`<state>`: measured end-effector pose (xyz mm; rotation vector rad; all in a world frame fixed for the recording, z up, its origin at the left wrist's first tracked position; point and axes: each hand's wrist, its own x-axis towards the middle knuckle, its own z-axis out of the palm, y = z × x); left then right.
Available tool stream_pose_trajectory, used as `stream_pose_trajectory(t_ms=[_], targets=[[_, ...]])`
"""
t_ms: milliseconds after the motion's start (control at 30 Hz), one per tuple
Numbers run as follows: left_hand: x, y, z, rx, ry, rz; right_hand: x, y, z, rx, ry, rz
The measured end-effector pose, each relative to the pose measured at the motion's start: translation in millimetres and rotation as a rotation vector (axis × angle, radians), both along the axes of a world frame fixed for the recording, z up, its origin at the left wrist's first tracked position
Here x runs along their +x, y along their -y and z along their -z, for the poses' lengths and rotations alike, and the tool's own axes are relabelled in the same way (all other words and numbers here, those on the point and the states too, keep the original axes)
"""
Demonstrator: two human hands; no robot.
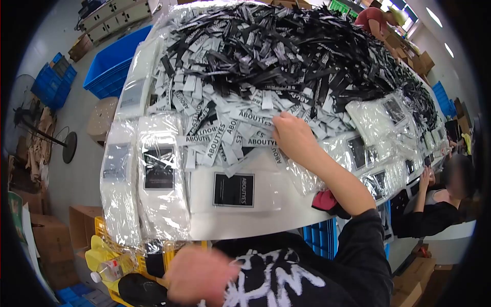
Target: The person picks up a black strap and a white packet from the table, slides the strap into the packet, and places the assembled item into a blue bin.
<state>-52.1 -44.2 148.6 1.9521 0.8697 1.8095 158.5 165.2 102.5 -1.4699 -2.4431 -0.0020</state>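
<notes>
My right hand (295, 137) reaches over the table into the white printed strips (217, 135), its fingertips closed at one strip reading ABOUTYES (254, 117). Below it, a clear bag with a black label (233, 190) lies flat near the table's front edge. My left hand (202, 276) is low in front of my body, off the table edge, smeared by motion, so its fingers cannot be made out. Black strips (255, 46) are heaped behind the white ones.
Stacks of clear-wrapped packs (162, 176) line the left side, with more packs (358, 148) at the right. A yellow crate (171, 250) holding a bottle (113, 268) stands below. One person (434, 199) sits right; another (376, 23) is at the back.
</notes>
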Motion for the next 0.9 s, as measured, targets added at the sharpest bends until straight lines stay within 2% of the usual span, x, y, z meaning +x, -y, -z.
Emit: stream_pose_trajectory(t_ms=[33, 67, 133, 233, 300, 400, 567, 667, 700, 733, 800, 900], targets=[[0.3, -6.3, 15.7, -0.145, -0.153, -0.078, 0.4, 2.0, -10.3, -0.004, -0.074, -0.048], [13.2, -18.9, 39.4, -0.293, -0.190, 0.023, 0.2, -0.2, -16.8, -0.008, -0.149, -0.098], [41.8, -34.0, 83.4, -0.382, -0.409, 0.015, -14.4, -14.6, -18.2, 0.132, -0.211, -0.100], [63.4, -29.0, 130.0, -0.442, -0.582, -0.087, -35.5, -46.7, 0.5, 0.342, -0.199, -0.138], [58.6, -25.4, 141.0, -0.451, -0.576, -0.116, -42.4, -58.3, 10.3, 0.405, -0.186, -0.181], [48.4, -23.6, 146.4, -0.472, -0.530, -0.114, -37.9, -54.2, 0.6, 0.497, -0.335, -0.135], [40.2, -25.5, 139.7, -0.518, -0.481, -0.065, -15.9, -37.9, -26.5, 0.308, -0.661, -0.150], [42.5, -27.2, 136.7, -0.511, -0.454, -0.105, -1.4, -22.1, -32.9, 0.097, -1.023, -0.011], [43.8, -27.4, 140.3, -0.497, -0.447, -0.127, 6.2, -17.2, -36.5, 0.088, -1.056, -0.037], [45.8, -27.9, 142.3, -0.482, -0.437, -0.150, 13.5, -9.1, -41.2, -0.012, -1.214, -0.023], [50.2, -27.3, 130.2, -0.637, -0.323, -0.202, 26.8, 16.3, -44.8, -0.222, -1.529, 0.014], [51.9, -30.1, 110.4, -0.823, -0.272, -0.197, 39.8, 53.4, -33.5, -0.014, -1.596, 0.120]])
